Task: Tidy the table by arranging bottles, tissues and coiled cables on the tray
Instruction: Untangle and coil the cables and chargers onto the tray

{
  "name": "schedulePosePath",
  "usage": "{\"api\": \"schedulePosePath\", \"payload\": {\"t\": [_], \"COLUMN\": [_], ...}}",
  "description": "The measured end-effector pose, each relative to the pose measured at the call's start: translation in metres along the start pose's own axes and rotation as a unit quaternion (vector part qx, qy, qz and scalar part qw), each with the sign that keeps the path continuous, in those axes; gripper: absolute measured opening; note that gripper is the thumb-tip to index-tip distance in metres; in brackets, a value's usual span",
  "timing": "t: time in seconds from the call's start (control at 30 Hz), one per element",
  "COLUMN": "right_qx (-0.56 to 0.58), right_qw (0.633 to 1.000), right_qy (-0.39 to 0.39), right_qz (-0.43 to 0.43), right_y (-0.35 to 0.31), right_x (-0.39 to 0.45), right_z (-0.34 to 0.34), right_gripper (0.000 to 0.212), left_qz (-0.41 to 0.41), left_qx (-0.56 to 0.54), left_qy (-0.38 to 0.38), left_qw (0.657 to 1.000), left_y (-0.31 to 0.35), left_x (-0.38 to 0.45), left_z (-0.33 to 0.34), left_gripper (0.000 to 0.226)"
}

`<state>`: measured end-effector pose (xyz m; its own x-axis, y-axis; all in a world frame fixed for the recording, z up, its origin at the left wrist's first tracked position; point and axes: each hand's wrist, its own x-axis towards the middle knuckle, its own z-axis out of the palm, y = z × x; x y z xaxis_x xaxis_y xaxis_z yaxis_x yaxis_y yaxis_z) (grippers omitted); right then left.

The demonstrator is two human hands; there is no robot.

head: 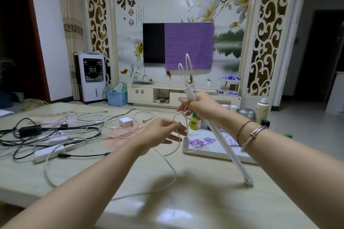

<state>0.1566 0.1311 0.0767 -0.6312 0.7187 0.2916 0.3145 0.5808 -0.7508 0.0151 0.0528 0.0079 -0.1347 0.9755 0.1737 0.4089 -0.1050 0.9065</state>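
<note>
R hand (197, 105) was fisted round a white light bar (226, 145) w/ folded white cable (188, 72) loops sticking up; bar's low end touched table (204, 201). L hand (163, 132) pinched the cable's slack. Tray (214, 151) lay just behind, bottles (193, 121) at its far edge. Tangled cables (55, 132), white charger (126, 122) on far-left.

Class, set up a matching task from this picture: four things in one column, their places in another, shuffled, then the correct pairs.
Things:
1. white bar
2. white charger
3. yellow bottle
4. thin white cable

Places:
A. standing at the far edge of the tray
B. lying among loose cables on the table
C. pinched by the left hand
D. gripped in the right hand, lower end on the table

Pairs: 1-D, 2-B, 3-A, 4-C
</note>
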Motion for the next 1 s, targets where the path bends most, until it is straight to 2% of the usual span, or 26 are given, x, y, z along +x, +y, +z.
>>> {"api": "schedulePosePath", "payload": {"t": [0.2, 0.3, 0.37, 0.43, 0.53, 0.6, 0.67, 0.7, 0.73, 0.8, 0.83, 0.9, 0.97, 1.0], "right_qx": [0.045, 0.043, 0.041, 0.033, 0.039, 0.053, 0.049, 0.041, 0.033, 0.015, 0.003, -0.018, -0.069, -0.113], "right_qw": [0.995, 0.994, 0.994, 0.995, 0.996, 0.996, 0.996, 0.996, 0.997, 0.997, 0.998, 0.997, 0.993, 0.987], "right_qy": [0.08, 0.097, 0.088, 0.081, 0.059, 0.025, -0.006, -0.016, -0.022, -0.022, -0.02, -0.027, -0.061, -0.092], "right_qz": [0.027, 0.032, 0.042, 0.048, 0.063, 0.07, 0.071, 0.071, 0.071, 0.067, 0.065, 0.067, 0.068, 0.069], "right_y": [0.006, 0.008, 0.009, 0.009, 0.008, 0.006, 0.005, 0.005, 0.005, 0.006, 0.008, 0.012, 0.016, 0.018], "right_x": [0.007, 0.01, 0.01, 0.009, 0.008, 0.008, 0.009, 0.01, 0.011, 0.014, 0.015, 0.016, 0.014, 0.012], "right_z": [0.0, -0.004, -0.008, -0.011, -0.01, -0.005, 0.001, 0.004, 0.006, 0.01, 0.011, 0.008, 0.002, -0.002], "right_gripper": [0.036, 0.037, 0.036, 0.032, 0.029, 0.036, 0.043, 0.044, 0.044, 0.04, 0.037, 0.029, 0.028, 0.028], "left_qz": [-0.03, -0.062, -0.096, -0.135, -0.184, -0.186, -0.124, -0.083, -0.05, -0.009, -0.002, 0.002, -0.01, -0.015], "left_qx": [-0.001, -0.083, -0.149, -0.153, -0.116, -0.036, 0.078, 0.096, 0.095, 0.087, 0.097, 0.164, 0.26, 0.27], "left_qy": [0.05, 0.124, 0.19, 0.234, 0.233, 0.209, 0.161, 0.121, 0.077, 0.013, 0.009, 0.051, 0.108, 0.124], "left_qw": [0.998, 0.987, 0.966, 0.951, 0.948, 0.959, 0.976, 0.984, 0.991, 0.996, 0.995, 0.985, 0.959, 0.955], "left_y": [-0.013, -0.022, -0.027, -0.031, -0.033, -0.032, -0.029, -0.026, -0.023, -0.02, -0.021, -0.025, -0.032, -0.035], "left_x": [0.003, 0.004, 0.004, 0.003, 0.004, 0.007, 0.009, 0.009, 0.008, 0.009, 0.01, 0.014, 0.018, 0.018], "left_z": [-0.018, -0.027, -0.037, -0.047, -0.05, -0.041, -0.031, -0.025, -0.02, -0.012, -0.011, -0.013, -0.023, -0.029], "left_gripper": [0.03, 0.032, 0.031, 0.032, 0.029, 0.024, 0.052, 0.064, 0.068, 0.053, 0.041, 0.022, 0.017, 0.016]}}
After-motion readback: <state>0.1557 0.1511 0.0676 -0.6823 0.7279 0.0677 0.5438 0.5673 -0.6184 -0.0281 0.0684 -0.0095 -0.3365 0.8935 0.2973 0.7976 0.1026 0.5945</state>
